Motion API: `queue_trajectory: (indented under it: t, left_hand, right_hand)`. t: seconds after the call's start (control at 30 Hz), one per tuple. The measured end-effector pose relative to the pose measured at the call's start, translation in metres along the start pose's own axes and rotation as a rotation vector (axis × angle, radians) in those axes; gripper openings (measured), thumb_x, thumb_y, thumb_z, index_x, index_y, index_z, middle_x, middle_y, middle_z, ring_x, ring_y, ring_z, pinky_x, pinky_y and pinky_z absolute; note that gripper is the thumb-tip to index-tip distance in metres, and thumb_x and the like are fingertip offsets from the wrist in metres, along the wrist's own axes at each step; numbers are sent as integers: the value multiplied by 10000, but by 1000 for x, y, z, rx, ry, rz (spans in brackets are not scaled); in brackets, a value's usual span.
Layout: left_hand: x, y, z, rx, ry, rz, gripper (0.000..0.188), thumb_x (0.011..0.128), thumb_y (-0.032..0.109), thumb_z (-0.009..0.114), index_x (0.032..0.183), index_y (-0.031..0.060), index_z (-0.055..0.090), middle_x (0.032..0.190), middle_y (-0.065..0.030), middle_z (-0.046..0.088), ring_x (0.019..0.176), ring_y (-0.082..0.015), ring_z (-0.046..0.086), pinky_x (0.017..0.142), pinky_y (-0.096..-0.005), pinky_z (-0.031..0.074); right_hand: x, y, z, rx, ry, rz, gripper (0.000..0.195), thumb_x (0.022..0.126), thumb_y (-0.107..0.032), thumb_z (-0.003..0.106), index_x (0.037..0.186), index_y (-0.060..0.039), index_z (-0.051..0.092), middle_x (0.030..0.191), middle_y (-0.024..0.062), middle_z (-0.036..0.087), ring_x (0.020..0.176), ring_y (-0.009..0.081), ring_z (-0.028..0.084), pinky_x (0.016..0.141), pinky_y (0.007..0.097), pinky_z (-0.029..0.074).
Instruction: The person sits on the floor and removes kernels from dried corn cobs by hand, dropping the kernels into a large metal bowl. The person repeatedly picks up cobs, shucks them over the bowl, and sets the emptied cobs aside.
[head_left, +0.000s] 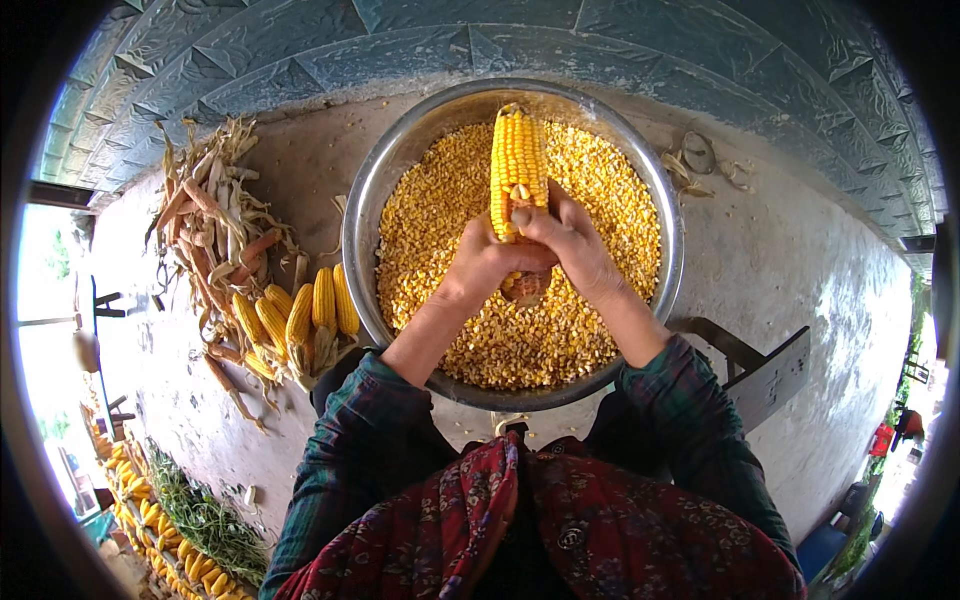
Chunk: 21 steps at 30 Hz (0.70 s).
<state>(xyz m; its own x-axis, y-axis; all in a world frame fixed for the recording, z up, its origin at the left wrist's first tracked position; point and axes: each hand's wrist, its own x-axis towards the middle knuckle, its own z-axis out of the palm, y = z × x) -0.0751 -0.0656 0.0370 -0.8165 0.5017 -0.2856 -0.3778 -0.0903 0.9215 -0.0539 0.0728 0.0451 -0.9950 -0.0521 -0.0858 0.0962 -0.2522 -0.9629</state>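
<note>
My left hand (484, 255) is wrapped around an ear of yellow corn (517, 161) held above a wide steel basin (360, 225). My right hand (574, 244) closes on the same ear from the other side, its thumb across the lower kernels. Kernels cover the upper part of the ear, while a reddish bare patch shows beside the right thumb. Below my hands juts a reddish cob end (526, 286); my fingers hide whether it belongs to the same ear. Loose corn kernels (540, 349) fill much of the basin.
Left of the basin lie several unshelled corn ears (300, 315) by a heap of dry husks and bare cobs (217, 202). A metal-and-wood stand (765, 375) is near my right forearm. Beyond the basin rises a tiled wall (525, 49). More corn (161, 540) lies at lower left.
</note>
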Motion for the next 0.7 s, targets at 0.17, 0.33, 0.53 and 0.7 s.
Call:
queue_trajectory:
  t: [0.17, 0.33, 0.53, 0.7]
  left_hand:
    - [-4, -4, 14, 256, 109, 43, 297, 739, 11, 645, 1012, 1, 529, 733, -36, 589, 622, -109, 583, 492, -261, 463]
    - [0, -1, -3, 77, -85, -92, 271, 694, -27, 647, 952, -17, 566, 783, -50, 613, 659, -146, 605, 562, -292, 492]
    - [0, 13, -12, -48, -154, -189, 511, 698, 44, 724, 1164, -39, 533, 986, -109, 660, 904, -203, 644, 841, -322, 498]
    - [-5, 14, -9, -1, -111, -147, 762, 775, 332, 763, 1307, -61, 384, 1071, -139, 629, 1002, -226, 609, 932, -344, 445]
  right_hand:
    - [8, 3, -3, -63, 38, 87, 587, 864, -512, 630, 1140, -8, 512, 935, 43, 583, 895, 134, 563, 792, 251, 452]
    - [2, 12, -3, -284, 134, -30, 526, 891, -447, 606, 1119, 19, 516, 904, 100, 622, 808, 160, 597, 718, 308, 486]
    - [-2, -8, -8, -162, -38, 12, 534, 926, -443, 543, 1227, -6, 484, 1098, 113, 599, 990, 178, 577, 863, 336, 463]
    - [10, 7, -16, 329, -11, 23, 661, 952, -553, 365, 1368, -40, 353, 1185, 165, 571, 1121, 259, 560, 1000, 396, 431]
